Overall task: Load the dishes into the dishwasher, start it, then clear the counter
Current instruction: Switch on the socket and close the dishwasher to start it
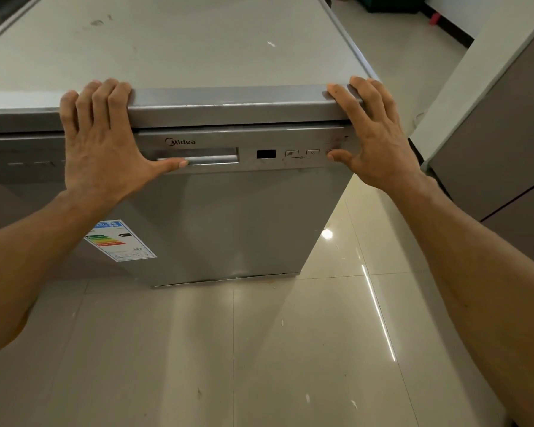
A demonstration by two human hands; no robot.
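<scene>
A silver Midea dishwasher [228, 217] stands in front of me with its door closed. My left hand [102, 143] lies flat on the upper left of the door, its fingers reaching over the top edge and its thumb touching the recessed handle [213, 158]. My right hand [373, 134] rests on the upper right corner, fingers over the top edge, thumb touching the right end of the control panel [302, 154]. Neither hand holds anything. No dishes are in view.
The pale counter top [167, 41] above the dishwasher shows a few small marks. An energy label [121, 240] is stuck on the door's lower left. A grey-brown cabinet [490, 143] stands close on the right. Glossy floor tiles [290, 349] lie below.
</scene>
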